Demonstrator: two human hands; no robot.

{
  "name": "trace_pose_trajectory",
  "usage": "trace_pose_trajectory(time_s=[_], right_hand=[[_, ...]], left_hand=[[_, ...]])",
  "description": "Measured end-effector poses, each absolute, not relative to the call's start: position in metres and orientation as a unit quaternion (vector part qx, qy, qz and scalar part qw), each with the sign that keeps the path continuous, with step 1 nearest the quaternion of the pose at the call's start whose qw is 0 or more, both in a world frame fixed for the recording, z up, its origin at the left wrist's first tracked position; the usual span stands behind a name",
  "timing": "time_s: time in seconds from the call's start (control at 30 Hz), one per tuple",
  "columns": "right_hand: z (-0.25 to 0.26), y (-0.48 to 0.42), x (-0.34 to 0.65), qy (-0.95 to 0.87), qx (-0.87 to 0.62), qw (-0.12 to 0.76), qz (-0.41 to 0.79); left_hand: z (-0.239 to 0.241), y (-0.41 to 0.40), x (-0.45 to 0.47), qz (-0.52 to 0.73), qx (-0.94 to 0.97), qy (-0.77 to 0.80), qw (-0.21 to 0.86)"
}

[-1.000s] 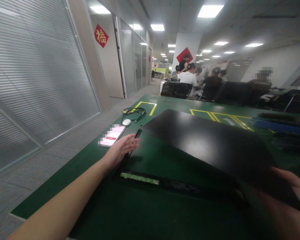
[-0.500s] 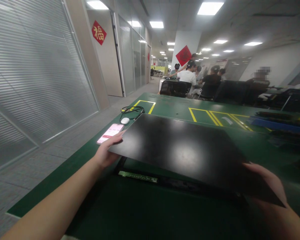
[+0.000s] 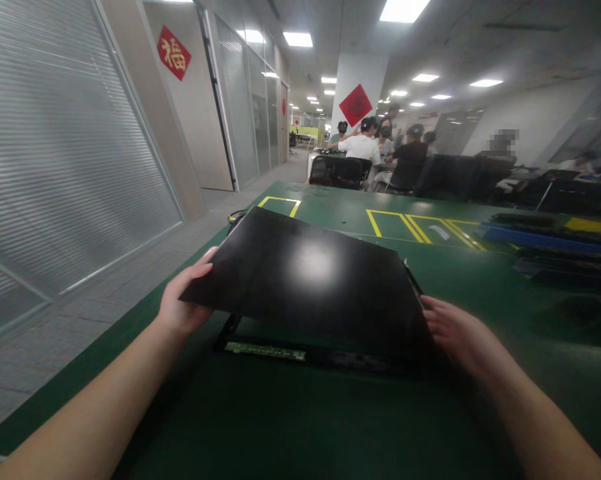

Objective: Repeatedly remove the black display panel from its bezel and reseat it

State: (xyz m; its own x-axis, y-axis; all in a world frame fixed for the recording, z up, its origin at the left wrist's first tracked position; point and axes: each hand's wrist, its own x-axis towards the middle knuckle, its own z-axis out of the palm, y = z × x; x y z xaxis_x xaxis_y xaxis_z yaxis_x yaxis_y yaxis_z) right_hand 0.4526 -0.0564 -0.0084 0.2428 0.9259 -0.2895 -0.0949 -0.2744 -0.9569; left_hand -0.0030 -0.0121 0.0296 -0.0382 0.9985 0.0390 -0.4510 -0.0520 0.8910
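Note:
I hold a thin black glossy panel point(image 3: 305, 280) above the green table mat point(image 3: 330, 427), roughly level and tilted a little toward me. My left hand point(image 3: 183, 303) grips its near left corner, thumb on top. My right hand point(image 3: 453, 333) holds the near right edge, fingers curled under it. Directly below the panel lies a black frame with a narrow green circuit strip point(image 3: 265, 351) along its near edge. The rest of the frame is hidden by the panel.
Yellow marked rectangles point(image 3: 415, 227) lie on the far part of the mat. Blue and black trays point(image 3: 540, 237) sit at the right. Black chairs and several seated people point(image 3: 365, 150) are beyond the table. A glass wall and a grey floor aisle point(image 3: 55, 320) run along the left.
The panel swung left and came down over the frame. My left hand went from resting by the frame to gripping the panel's left corner. My right hand moved in along the right edge. The phone and mouse are now hidden.

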Motion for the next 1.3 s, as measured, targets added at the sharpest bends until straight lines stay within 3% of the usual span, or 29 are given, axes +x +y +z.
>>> trace_pose_trajectory(time_s=[0.17, 0.5, 1.3], right_hand=[[-0.005, -0.055, 0.451, -0.321, -0.65, 0.528, 0.442], [-0.005, -0.054, 0.451, -0.351, -0.727, 0.491, 0.327], [0.0, -0.056, 0.455, -0.361, -0.784, 0.428, 0.268]], left_hand=[[0.025, -0.011, -0.001, 0.607, 0.405, 0.36, 0.581], [0.02, -0.014, 0.007, 0.565, 0.46, 0.395, 0.559], [0.015, -0.013, 0.011, 0.52, 0.429, 0.403, 0.618]])
